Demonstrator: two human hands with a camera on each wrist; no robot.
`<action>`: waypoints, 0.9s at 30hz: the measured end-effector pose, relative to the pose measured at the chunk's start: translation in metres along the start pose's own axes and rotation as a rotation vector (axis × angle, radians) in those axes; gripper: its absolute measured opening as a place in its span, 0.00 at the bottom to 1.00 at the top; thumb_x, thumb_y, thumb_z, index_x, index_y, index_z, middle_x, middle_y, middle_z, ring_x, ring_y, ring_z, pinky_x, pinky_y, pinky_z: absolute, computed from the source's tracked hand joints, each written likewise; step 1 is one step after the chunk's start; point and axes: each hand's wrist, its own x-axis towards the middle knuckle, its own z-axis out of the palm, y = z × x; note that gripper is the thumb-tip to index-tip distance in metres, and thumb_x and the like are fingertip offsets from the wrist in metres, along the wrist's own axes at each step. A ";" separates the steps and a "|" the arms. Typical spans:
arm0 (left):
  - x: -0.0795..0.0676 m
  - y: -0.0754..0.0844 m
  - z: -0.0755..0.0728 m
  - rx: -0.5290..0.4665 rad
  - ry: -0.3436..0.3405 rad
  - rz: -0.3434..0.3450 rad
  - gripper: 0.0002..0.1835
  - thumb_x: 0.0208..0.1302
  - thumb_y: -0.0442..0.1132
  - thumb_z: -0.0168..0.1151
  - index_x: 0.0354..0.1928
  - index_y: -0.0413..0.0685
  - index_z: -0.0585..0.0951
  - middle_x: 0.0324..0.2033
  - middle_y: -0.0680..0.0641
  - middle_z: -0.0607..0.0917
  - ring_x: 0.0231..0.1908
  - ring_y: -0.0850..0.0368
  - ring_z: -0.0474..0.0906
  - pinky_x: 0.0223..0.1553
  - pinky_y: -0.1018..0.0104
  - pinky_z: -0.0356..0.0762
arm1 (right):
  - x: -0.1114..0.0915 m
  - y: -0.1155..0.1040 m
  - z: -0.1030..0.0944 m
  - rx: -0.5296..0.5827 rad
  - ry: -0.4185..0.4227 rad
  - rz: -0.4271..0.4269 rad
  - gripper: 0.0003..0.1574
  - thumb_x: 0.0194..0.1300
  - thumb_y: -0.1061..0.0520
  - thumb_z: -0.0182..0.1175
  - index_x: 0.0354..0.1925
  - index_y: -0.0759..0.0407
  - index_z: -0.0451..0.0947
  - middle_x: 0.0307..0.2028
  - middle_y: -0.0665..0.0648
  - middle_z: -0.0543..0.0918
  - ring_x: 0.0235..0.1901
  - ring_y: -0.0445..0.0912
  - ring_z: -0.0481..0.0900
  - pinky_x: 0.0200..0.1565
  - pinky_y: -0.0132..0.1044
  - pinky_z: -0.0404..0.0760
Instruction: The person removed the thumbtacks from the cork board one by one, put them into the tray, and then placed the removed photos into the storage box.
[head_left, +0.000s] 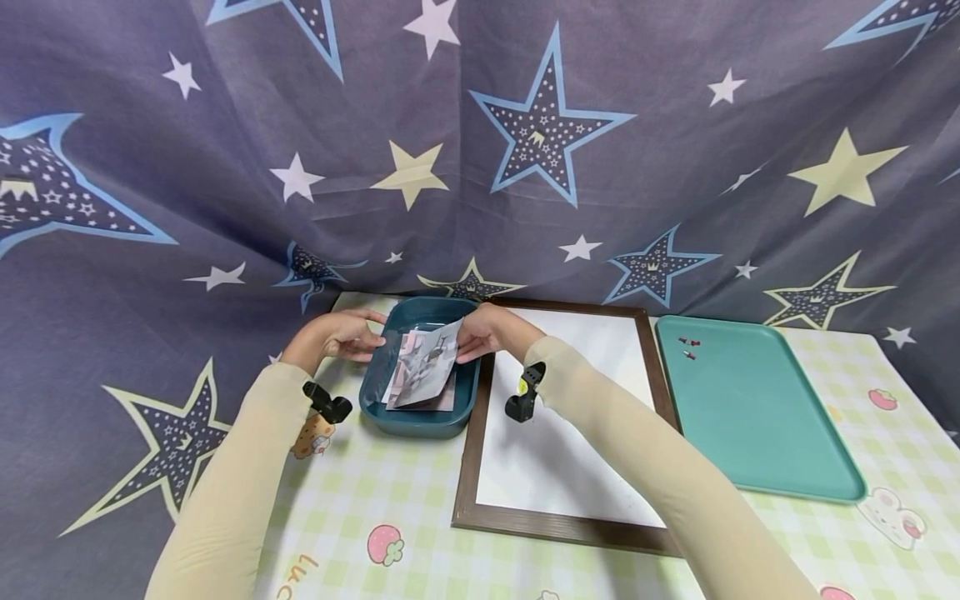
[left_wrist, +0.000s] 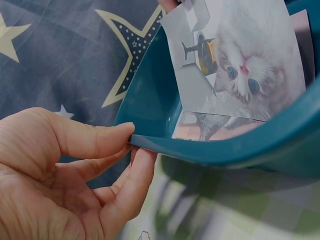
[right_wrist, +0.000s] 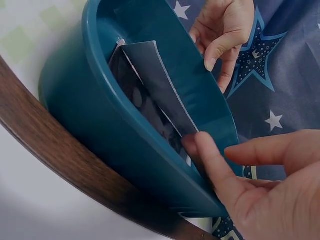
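Note:
A dark teal plastic basin (head_left: 422,428) stands on the table's left side, with several printed pictures inside. My left hand (head_left: 351,333) pinches the basin's left rim between thumb and fingers, as the left wrist view shows up close. The uppermost sheet, a kitten photo (left_wrist: 245,65), is tilted up off the others. By its upper right corner my right hand (head_left: 480,332) holds it, fingers reaching inside the basin. Beneath lie pinkish printed sheets (head_left: 423,402), partly covered. In the right wrist view the photo's dark back (right_wrist: 155,75) faces the camera.
A white board in a brown wooden frame (head_left: 555,524) lies right of the basin, under my right forearm. Farther right is a green tray (head_left: 757,408) with several red push pins (head_left: 689,342) at its upper left. A star-patterned curtain (head_left: 510,225) hangs behind the checked tablecloth (head_left: 352,483).

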 end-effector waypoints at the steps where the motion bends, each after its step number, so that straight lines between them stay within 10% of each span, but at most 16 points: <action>1: 0.000 0.000 0.000 0.002 -0.001 0.000 0.39 0.72 0.29 0.57 0.80 0.42 0.52 0.47 0.47 0.80 0.23 0.69 0.80 0.43 0.67 0.85 | -0.001 0.000 0.000 0.001 -0.003 0.000 0.27 0.70 0.75 0.49 0.66 0.78 0.67 0.45 0.68 0.81 0.33 0.53 0.81 0.63 0.46 0.79; 10: 0.001 0.000 -0.001 0.016 -0.005 -0.004 0.39 0.72 0.29 0.57 0.80 0.43 0.52 0.53 0.43 0.77 0.22 0.70 0.78 0.46 0.66 0.84 | -0.008 0.001 -0.001 0.079 -0.059 0.004 0.33 0.77 0.66 0.46 0.77 0.68 0.56 0.73 0.77 0.62 0.70 0.66 0.69 0.67 0.51 0.75; 27: 0.001 0.000 0.000 0.005 -0.007 0.002 0.39 0.72 0.28 0.57 0.80 0.42 0.52 0.45 0.48 0.80 0.23 0.69 0.80 0.44 0.67 0.85 | -0.011 0.004 0.011 0.072 -0.127 0.019 0.40 0.77 0.62 0.46 0.79 0.70 0.44 0.75 0.77 0.59 0.74 0.65 0.63 0.73 0.55 0.67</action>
